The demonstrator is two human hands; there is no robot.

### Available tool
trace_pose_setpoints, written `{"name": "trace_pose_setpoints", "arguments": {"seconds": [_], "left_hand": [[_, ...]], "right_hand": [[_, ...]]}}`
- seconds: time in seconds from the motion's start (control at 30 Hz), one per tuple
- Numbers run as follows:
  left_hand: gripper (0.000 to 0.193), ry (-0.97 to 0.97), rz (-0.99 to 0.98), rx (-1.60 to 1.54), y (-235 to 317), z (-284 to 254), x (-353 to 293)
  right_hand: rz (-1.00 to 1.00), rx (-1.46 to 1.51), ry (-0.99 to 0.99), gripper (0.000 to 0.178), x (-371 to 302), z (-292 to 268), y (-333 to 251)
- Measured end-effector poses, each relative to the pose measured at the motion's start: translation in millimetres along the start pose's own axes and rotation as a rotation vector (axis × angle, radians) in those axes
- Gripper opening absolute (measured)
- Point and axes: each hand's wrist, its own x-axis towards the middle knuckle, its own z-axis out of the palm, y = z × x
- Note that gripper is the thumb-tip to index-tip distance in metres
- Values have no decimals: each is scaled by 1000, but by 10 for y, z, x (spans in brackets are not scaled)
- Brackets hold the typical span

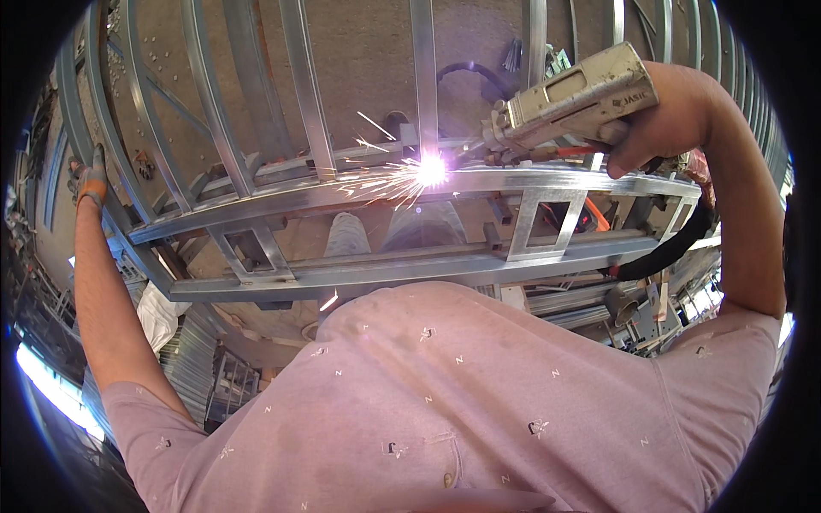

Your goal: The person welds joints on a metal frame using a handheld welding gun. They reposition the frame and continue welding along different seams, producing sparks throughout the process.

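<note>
A pale, scuffed handheld welding gun (575,101) is gripped in my bare right hand (671,115). Its nozzle points left, down onto a metal gate-like frame (342,194). At the tip a bright violet-white glow (432,169) burns where an upright bar (425,94) meets the long curved rail, and sparks fly off to the left. Far to the left, my left hand (89,178), in a grey glove with an orange cuff, is closed around the frame's outer side tube. Glare hides the joint itself.
A black hose (671,252) curves down from the gun's side past my right forearm. Rectangular metal inserts (542,224) join the two rails. Metal stock (569,301) lies under the frame at the right, and a white sack (158,315) lies at the left. My legs (346,235) are just below the frame.
</note>
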Motion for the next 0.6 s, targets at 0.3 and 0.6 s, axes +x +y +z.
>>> {"name": "trace_pose_setpoints", "arguments": {"seconds": [0.3, 0.6], "left_hand": [[121, 8, -6, 20, -25, 26, 49], [124, -14, 3, -35, -63, 49, 52]], "right_hand": [[8, 1, -30, 61, -39, -30, 92], [6, 75, -4, 58, -98, -42, 128]]}}
